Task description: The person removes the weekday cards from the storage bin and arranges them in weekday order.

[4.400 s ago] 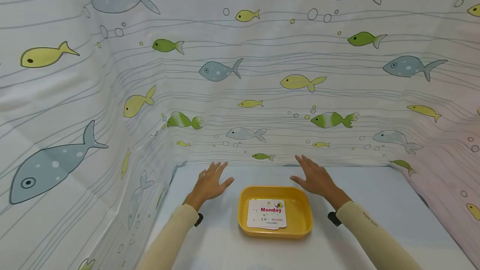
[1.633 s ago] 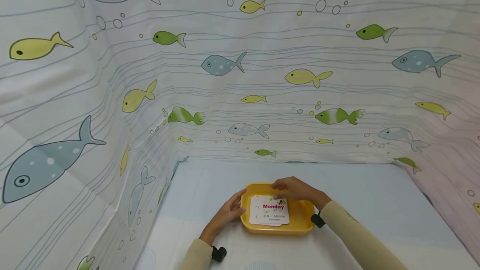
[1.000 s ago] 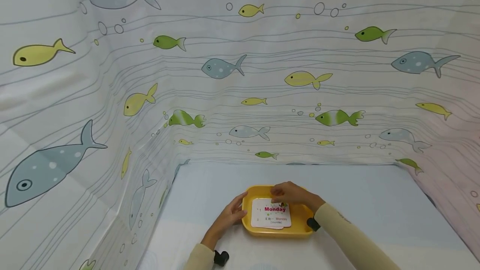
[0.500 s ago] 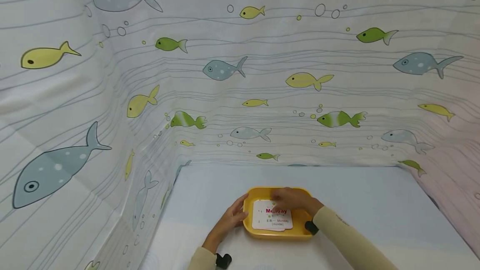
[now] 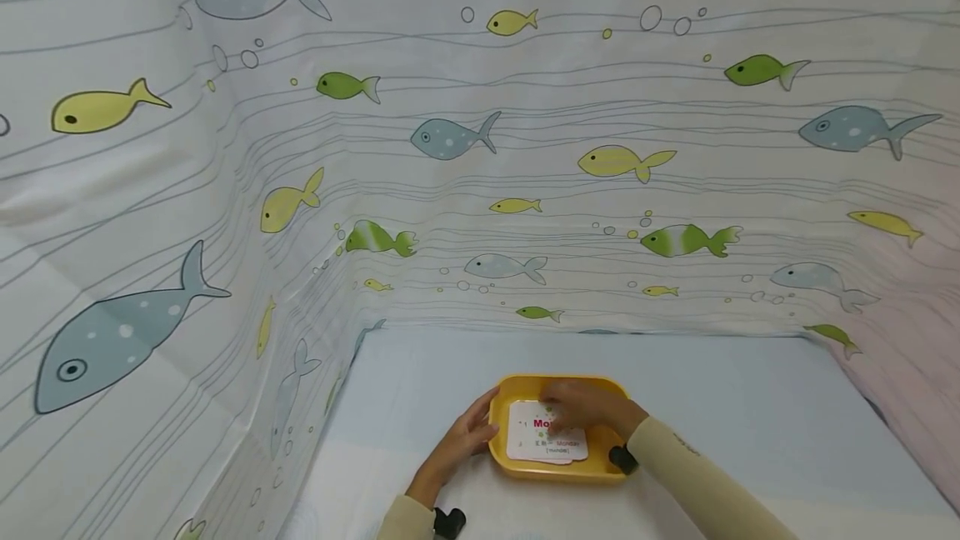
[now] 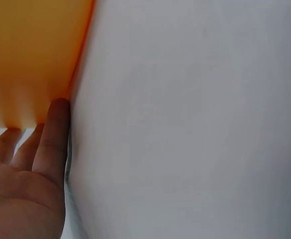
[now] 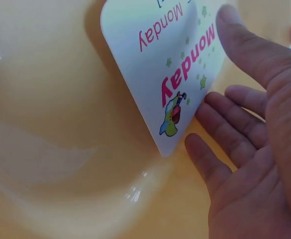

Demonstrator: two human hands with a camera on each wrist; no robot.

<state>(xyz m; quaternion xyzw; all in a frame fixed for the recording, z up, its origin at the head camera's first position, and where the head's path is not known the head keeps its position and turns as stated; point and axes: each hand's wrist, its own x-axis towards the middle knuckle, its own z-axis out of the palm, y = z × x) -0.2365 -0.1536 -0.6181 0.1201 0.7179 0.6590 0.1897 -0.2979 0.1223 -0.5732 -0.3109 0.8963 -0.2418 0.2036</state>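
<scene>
In the head view a yellow tray (image 5: 525, 471) stands on the table. In it lies a stack of white word cards; the top card (image 5: 522, 432) reads "Monday". My left hand (image 5: 453, 446) rests against the tray's left side; the left wrist view shows straight fingertips touching the outer wall. My right hand (image 5: 588, 405) reaches in over the cards' far right part and hides some print. In the right wrist view its thumb lies over the card's face and its fingertips (image 7: 200, 112) meet the card's edge, pinching it. A shadow borders the card (image 7: 160, 74) there.
A pale blue-white cloth covers the table (image 5: 712, 407). Behind and at both sides hang white sheets (image 5: 450, 65) printed with fish. Both forearms wear beige sleeves (image 5: 701, 473), with black wrist cameras (image 5: 450, 522) below the hands.
From beside the tray, both hands moved in, the left to its side and the right to the cards. Lately the right hand shifted nearer over the "Monday" print.
</scene>
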